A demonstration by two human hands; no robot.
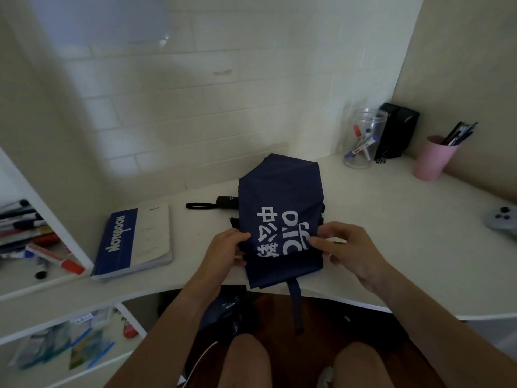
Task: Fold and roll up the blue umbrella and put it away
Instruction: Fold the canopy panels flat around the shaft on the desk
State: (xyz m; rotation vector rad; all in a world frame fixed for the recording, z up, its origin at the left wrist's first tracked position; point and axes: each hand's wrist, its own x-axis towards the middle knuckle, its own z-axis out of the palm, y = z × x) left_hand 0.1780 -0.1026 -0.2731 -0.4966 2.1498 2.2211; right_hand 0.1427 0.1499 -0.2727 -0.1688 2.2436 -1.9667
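Observation:
The blue umbrella (279, 191) lies collapsed across the white desk (391, 225), its dark blue canopy with white printed characters spread in flat folds toward the wall. Its black handle (228, 202) with a wrist loop (197, 205) sticks out to the left. A blue closing strap (295, 301) hangs over the desk's front edge. My left hand (223, 249) pinches the canopy's left fold near the front edge. My right hand (344, 247) pinches the right fold, thumb and fingers closed on the cloth.
A blue and white notebook (134, 240) lies left of the umbrella. At the back right stand a clear jar of markers (362, 138), a black speaker (397, 130) and a pink cup of pens (433, 158). A grey game controller (503, 219) sits at the right edge. Shelves with markers (28, 233) are at the left.

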